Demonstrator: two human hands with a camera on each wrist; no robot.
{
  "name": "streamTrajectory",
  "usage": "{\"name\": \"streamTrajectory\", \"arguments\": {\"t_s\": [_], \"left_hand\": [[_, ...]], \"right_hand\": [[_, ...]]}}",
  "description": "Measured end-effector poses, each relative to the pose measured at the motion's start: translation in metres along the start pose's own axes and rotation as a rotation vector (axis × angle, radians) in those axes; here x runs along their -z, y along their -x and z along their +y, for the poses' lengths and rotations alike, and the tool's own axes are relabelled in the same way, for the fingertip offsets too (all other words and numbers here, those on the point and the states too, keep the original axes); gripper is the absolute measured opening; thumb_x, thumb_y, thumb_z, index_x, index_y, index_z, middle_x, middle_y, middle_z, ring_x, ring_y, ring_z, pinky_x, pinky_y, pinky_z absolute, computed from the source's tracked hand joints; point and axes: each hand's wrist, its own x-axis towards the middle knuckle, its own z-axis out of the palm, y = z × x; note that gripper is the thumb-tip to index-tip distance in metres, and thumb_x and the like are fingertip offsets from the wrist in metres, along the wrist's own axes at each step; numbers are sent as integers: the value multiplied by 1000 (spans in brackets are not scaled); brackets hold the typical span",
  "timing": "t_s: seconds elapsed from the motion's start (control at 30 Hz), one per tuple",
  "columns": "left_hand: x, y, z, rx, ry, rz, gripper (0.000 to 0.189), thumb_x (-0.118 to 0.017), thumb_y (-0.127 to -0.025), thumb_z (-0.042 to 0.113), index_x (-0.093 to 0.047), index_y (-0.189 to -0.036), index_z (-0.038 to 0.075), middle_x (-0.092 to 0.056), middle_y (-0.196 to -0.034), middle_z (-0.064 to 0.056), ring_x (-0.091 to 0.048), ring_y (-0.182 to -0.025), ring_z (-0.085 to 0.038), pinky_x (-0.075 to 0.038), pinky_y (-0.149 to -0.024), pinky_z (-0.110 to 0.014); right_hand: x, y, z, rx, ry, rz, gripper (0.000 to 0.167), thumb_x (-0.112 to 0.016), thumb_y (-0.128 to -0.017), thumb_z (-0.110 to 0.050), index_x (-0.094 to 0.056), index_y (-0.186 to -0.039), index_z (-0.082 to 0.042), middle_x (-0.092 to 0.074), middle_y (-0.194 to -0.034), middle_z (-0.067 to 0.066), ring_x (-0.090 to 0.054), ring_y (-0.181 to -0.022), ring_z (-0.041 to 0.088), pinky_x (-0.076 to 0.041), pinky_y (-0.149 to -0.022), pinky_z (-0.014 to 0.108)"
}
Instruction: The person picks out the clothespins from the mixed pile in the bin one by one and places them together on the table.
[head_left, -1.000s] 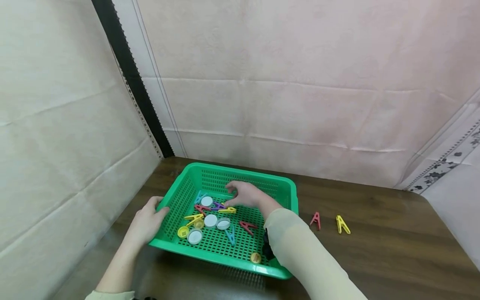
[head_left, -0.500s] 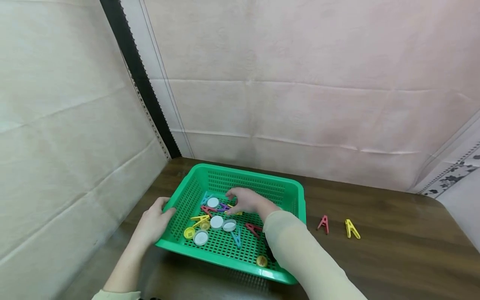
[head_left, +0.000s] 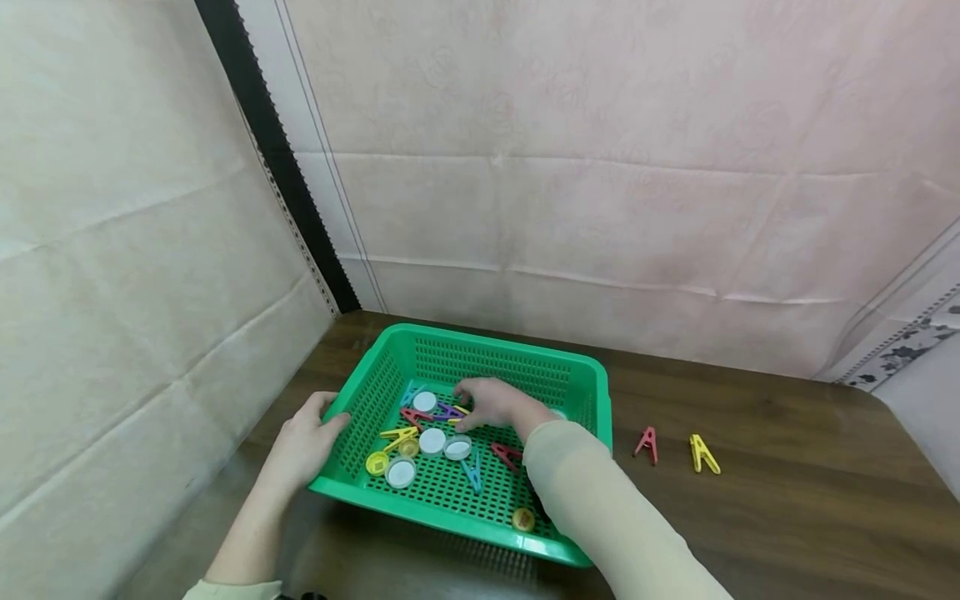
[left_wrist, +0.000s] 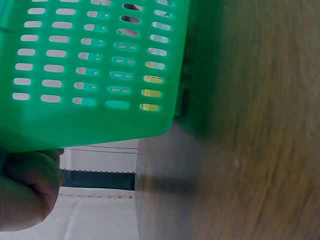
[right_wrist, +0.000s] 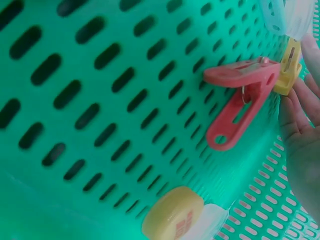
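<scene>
In the lower left of the head view, the left hand [head_left: 302, 442] grips the left edge of a green basket [head_left: 435, 517], thumb over the rim and fingers folded outside it. The right hand [head_left: 495, 404] reaches over the middle of the basket. Its fingers curve around a yellow clothespin [right_wrist: 286, 82] (upper right in the right wrist view) and touch it; whether they pinch it, I cannot tell.

Left of that hand lie more clothespins and several white caps [head_left: 432, 442], crowded toward the left wall. A red clothespin [right_wrist: 245, 75] sits nearer the right sleeve, while a gold cap [head_left: 523, 520] rests just inside the near right corner.

The far rim stands near the back cloth [head_left: 637, 167], leaving a thin strip of table [head_left: 780, 475]. Wider wood runs toward the right edge of the frame, where two clothespins [head_left: 701, 452] lie beside each other.
</scene>
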Motion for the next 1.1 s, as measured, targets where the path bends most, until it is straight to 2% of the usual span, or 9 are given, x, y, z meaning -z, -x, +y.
{"name": "streamTrajectory", "arguments": {"t_s": [0.3,0.8,1.1], "left_hand": [[2,3,5,15,18,-17,50,-47,-97,33,-38,-137,4,-54,-119,-19,-55,-77,-21,-43,-60,-33],[1,3,2,14,19,-20,52,-46,-97,36,-37,-138,5,-54,-117,-19,-54,-77,-22,-43,-60,-34],[-2,1,-1,19,36,-15,52,-45,-97,37,-37,-139,7,-57,-112,-17,-55,-71,-20,-43,-58,-34]], "right_hand": [[-3,-2,1,10,31,-2,59,-74,-80,-36,-51,-133,-19,-59,-117,0,-53,-109,16,-44,-90,36],[-6,-3,-7,60,119,0,52,-72,-83,-29,-54,-131,-18,-59,-108,-4,-53,-96,10,-45,-85,31],[-11,-7,-6,68,161,32,47,-70,-85,-30,-56,-128,-19,-58,-117,-5,-53,-101,10,-43,-90,30]]}}
